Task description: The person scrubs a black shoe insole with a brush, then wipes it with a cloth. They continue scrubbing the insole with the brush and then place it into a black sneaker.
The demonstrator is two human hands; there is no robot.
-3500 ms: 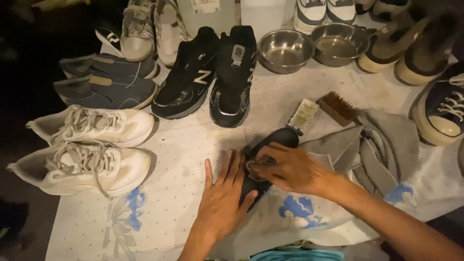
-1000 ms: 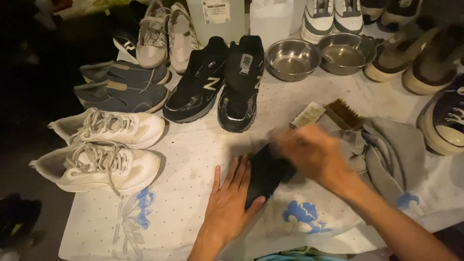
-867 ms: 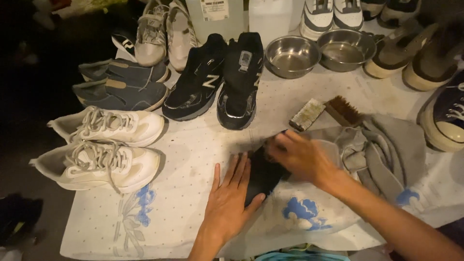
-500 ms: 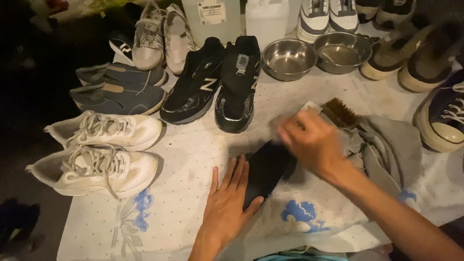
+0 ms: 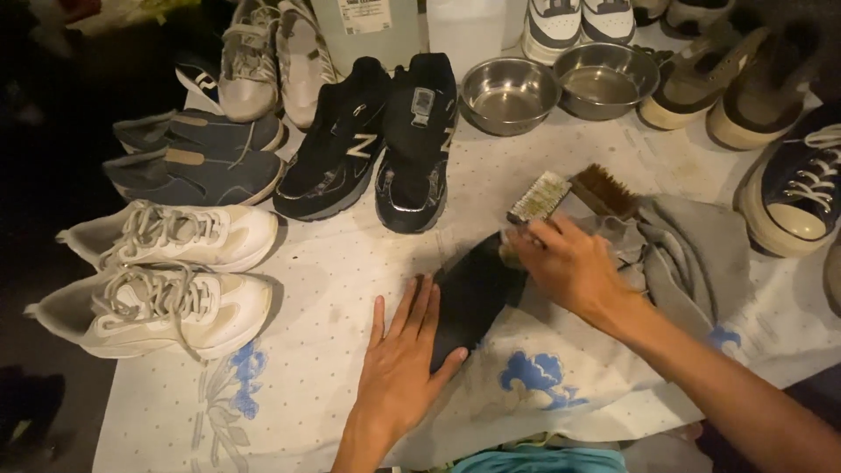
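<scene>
insole: black, matt, smooth | tablecloth: pale cloth, dotted, blue flower print | bowls: shiny metal | rag: grey, soft cloth | brushes: coarse bristles | white sneakers: matt mesh | black sneakers: matt, glossy trim

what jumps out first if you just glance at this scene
Two bare hands at centre work a dark insole: the left hand presses its near end flat, the right hand scrubs its far end. Around them lie white sneakers at left, black sneakers behind, and two steel bowls beyond.
</scene>
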